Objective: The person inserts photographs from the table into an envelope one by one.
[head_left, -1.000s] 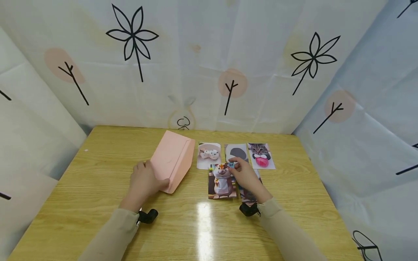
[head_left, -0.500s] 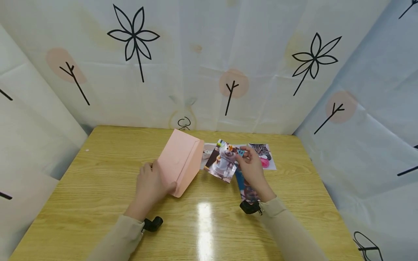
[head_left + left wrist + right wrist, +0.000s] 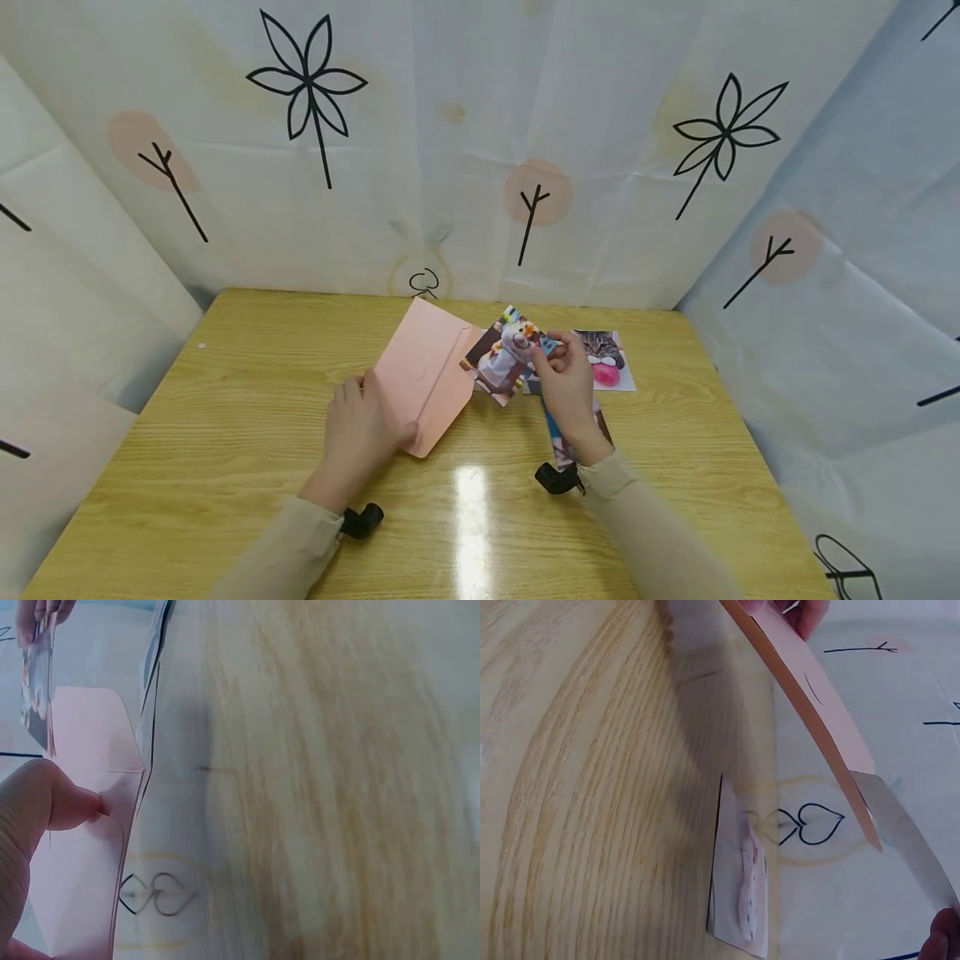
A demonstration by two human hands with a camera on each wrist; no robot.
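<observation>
My left hand [image 3: 362, 433] holds a pink envelope [image 3: 416, 367] tilted above the table, its flap open toward the right. In the left wrist view the thumb presses on the envelope [image 3: 82, 877] near the fold. My right hand [image 3: 568, 387] pinches a glossy photo [image 3: 501, 354] of a plush animal in white clothing by its right edge. The photo's left edge is at the envelope's opening; in the right wrist view its pale back [image 3: 907, 832] meets the envelope's edge [image 3: 832, 727]. How far in it reaches I cannot tell.
A cat photo [image 3: 606, 362] lies behind my right hand, another photo [image 3: 562, 442] partly under that wrist. A photo of small white figures [image 3: 739, 892] lies below the envelope. A patterned cloth [image 3: 450, 167] hangs behind the wooden table [image 3: 247, 400].
The right hand has lifted the plush-animal photo off the table and moved it left and tilted it to the envelope. The left hand has shifted the envelope rightward.
</observation>
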